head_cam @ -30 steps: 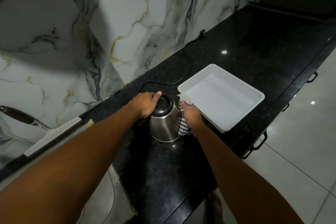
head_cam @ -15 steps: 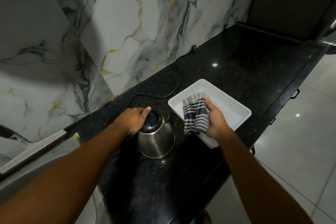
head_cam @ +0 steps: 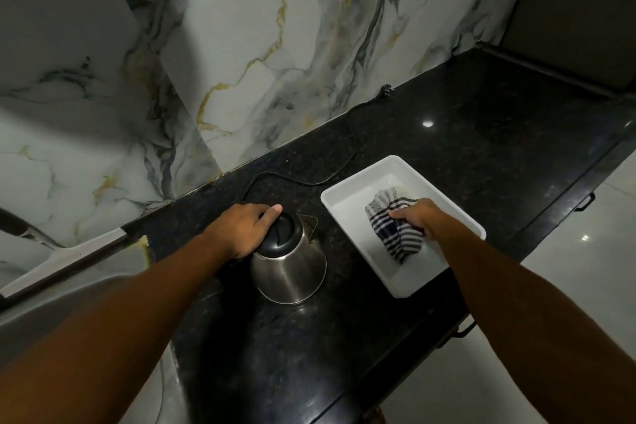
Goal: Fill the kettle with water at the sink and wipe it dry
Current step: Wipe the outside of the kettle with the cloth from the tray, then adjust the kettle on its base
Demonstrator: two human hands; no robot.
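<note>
A steel kettle (head_cam: 289,268) stands upright on the black counter (head_cam: 481,134), its black lid (head_cam: 280,232) on and its spout (head_cam: 308,221) pointing toward the wall. The left hand (head_cam: 241,229) is wrapped around the kettle's handle on its left side, fingers curled tight and the thumb lying across the top of the lid. Just to the right of the kettle, not touching it, sits a white tray (head_cam: 347,203), set at a slant on the counter near the front edge. In the tray lies a striped cloth (head_cam: 395,227), bunched up, dark and pale bands showing. The right hand (head_cam: 416,217) is closed on the cloth's upper part, knuckles up, pressing it against the tray floor. A black cord (head_cam: 330,179) runs from behind the kettle along the counter to a plug (head_cam: 387,92) lying loose by the marble wall (head_cam: 275,45). At the left edge, the rim of the sink (head_cam: 62,262) shows beside the left forearm. Pale floor tiles (head_cam: 585,286) lie beyond the counter at right.
</note>
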